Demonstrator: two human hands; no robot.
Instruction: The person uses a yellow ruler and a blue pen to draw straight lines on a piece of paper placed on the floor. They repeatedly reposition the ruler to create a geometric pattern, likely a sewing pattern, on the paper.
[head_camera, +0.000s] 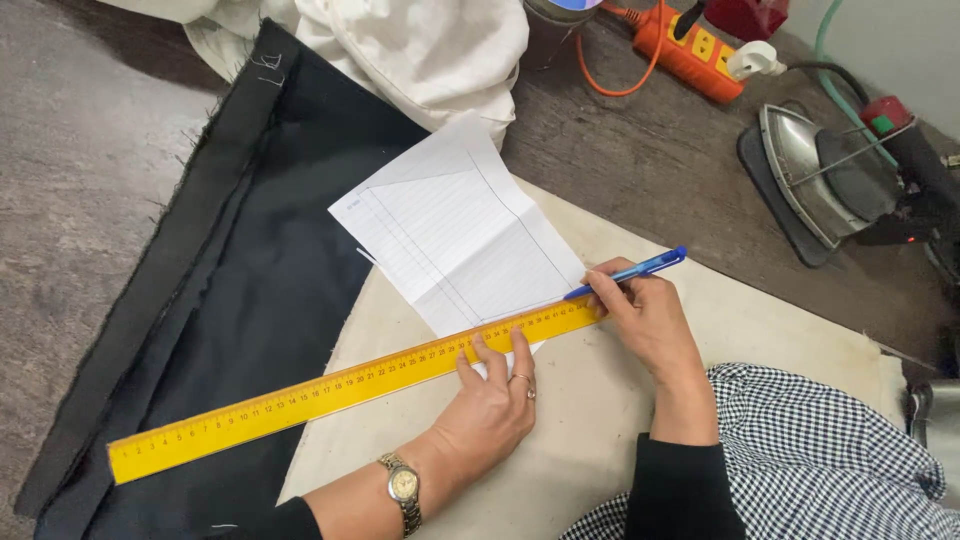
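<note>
Head view: the left hand (490, 400) is pressing flat on a yellow ruler (350, 385), fingers spread and fingertips bearing on its upper edge near the right end; it is not closed around anything, only pinning the ruler down. A ring is showing on one finger and a metal watch (402, 487) is sitting on the wrist. The ruler is lying at a slant, its left end low over the black cloth (250, 250) and its right end rising across the lower corner of the paper (460, 235). The right hand (650, 320) is clenched on a blue pen (630, 272), holding it between thumb and fingers, with the tip resting at the ruler's right end, just by the paper's lower edge. The paper is a lined white sheet, folded, carrying ruled pencil lines, and is lying partly on the black cloth and partly on a cream board (600, 430) that is bearing both hands. The black cloth is spreading to the left over a dark table (80, 150), its edges frayed. White cloth (420, 50) is bunching at the top. An orange power strip (695, 55) with a white plug is lying at the top right, and an iron (825, 175) is resting on its side near it, well apart from the hands. Checked fabric (810, 460) is covering the lower right corner.
</note>
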